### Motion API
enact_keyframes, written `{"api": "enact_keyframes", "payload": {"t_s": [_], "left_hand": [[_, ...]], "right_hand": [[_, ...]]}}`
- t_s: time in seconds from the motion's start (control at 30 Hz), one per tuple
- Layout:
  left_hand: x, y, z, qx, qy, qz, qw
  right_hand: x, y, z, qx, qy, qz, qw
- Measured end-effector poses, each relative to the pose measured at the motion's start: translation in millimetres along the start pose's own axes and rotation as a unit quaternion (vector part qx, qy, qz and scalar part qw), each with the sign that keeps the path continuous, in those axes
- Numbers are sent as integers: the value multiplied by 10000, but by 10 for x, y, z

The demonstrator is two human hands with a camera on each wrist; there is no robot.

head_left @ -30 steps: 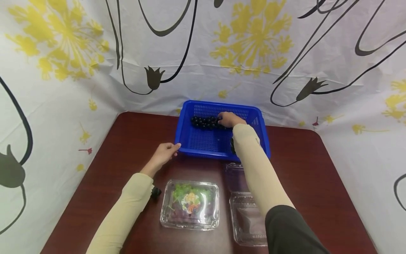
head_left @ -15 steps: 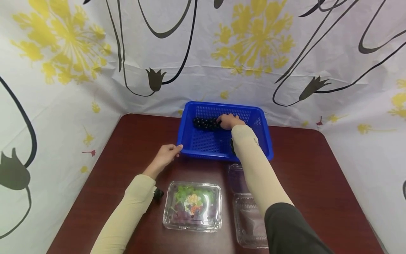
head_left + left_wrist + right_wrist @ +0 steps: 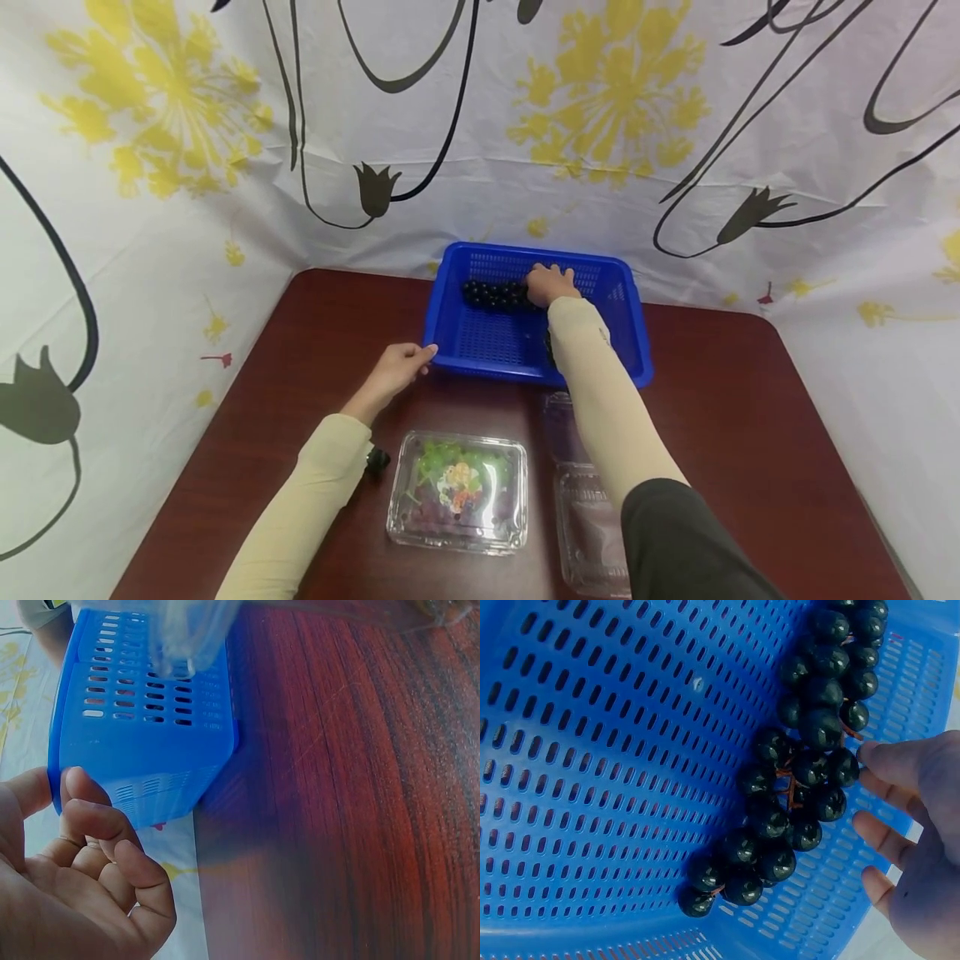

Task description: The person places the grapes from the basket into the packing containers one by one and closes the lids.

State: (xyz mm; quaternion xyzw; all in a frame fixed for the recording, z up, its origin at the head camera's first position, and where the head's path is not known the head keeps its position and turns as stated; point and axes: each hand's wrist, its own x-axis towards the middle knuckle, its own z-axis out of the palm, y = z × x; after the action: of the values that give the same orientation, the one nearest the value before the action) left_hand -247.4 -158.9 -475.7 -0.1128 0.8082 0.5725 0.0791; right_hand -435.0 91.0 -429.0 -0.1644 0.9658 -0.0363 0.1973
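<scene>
A blue perforated plastic basket (image 3: 487,367) stands at the back of the table. My left hand (image 3: 396,368) pinches its front left rim between thumb and forefinger; in the left wrist view the other fingers (image 3: 146,881) curl loosely beside the wall. A bunch of dark grapes (image 3: 491,295) lies along the basket's back side. My right hand (image 3: 551,285) is at the bunch's right end. In the right wrist view its thumb and forefinger pinch at the edge of the grapes (image 3: 821,727), by a reddish stem, while the other fingers (image 3: 881,836) stay spread apart.
A closed clear clamshell box (image 3: 457,492), green and purple with a round fruit label, lies in front of the basket. Right of it stands an open clear clamshell (image 3: 588,533), partly behind my right forearm. Patterned cloth (image 3: 480,125) hangs around the dark red table (image 3: 720,417).
The head view has shifted slightly. My right hand's outer fingers have lifted and spread, while it stays at the bunch's right end. The left hand keeps its hold on the rim.
</scene>
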Motion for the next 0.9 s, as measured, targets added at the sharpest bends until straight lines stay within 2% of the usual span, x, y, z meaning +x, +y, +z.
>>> {"api": "enact_keyframes", "payload": {"t_s": [0.23,0.53,0.67,0.9], "left_hand": [[-2,-4,7,38,16,89,10000],[13,-24,-1,24,-27,67,10000],[19,-21,-7,94,1,151,9998],[30,-20,-5,81,6,128,9999]], "right_hand": [[65,-25,63,-511,380,-48,9980],[158,-17,158,-741,883,-125,9933],[170,0,167,-875,962,-163,9914],[97,-20,102,-767,1003,-218,9918]]}}
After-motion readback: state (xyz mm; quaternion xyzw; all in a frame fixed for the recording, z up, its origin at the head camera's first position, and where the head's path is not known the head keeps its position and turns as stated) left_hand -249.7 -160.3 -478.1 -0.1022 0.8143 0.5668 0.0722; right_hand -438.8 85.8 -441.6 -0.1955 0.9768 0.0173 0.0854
